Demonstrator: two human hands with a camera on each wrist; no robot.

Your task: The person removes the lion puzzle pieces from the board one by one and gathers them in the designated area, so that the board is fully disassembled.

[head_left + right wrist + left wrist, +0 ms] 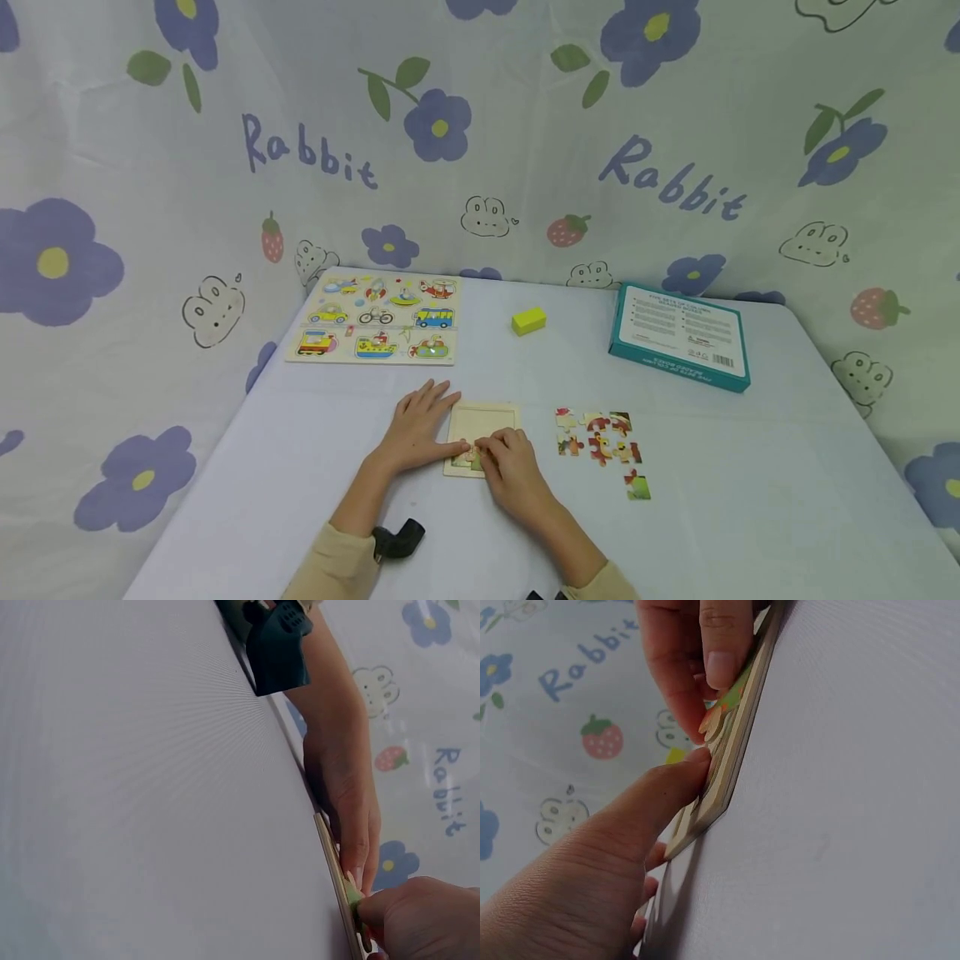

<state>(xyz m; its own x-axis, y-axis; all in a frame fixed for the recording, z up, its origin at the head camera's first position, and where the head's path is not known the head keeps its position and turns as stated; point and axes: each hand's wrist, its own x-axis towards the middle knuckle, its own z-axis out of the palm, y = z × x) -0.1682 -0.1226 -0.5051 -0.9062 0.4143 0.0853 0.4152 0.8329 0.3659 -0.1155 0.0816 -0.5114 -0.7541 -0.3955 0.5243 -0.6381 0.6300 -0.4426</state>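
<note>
A small square wooden puzzle tray [487, 417] lies on the table, with a few picture pieces in its near part. My left hand [416, 433] rests at its left edge, fingers spread and thumb reaching across onto the pieces. My right hand [515, 475] bends over the near right part of the tray. Its thumb and fingers pinch a green and orange jigsaw piece [733, 695] low against the tray. Fingers partly hide the piece, so I cannot tell whether it sits flat. Right of the tray lie several loose jigsaw pieces [600, 442], with a green-cornered piece [637, 487] nearest me.
A vehicle puzzle board [375, 321] lies at the back left. A yellow block [528, 321] stands at the back middle, and a teal box [678, 337] lies at the back right. A patterned curtain [480, 167] hangs behind the white table [750, 500].
</note>
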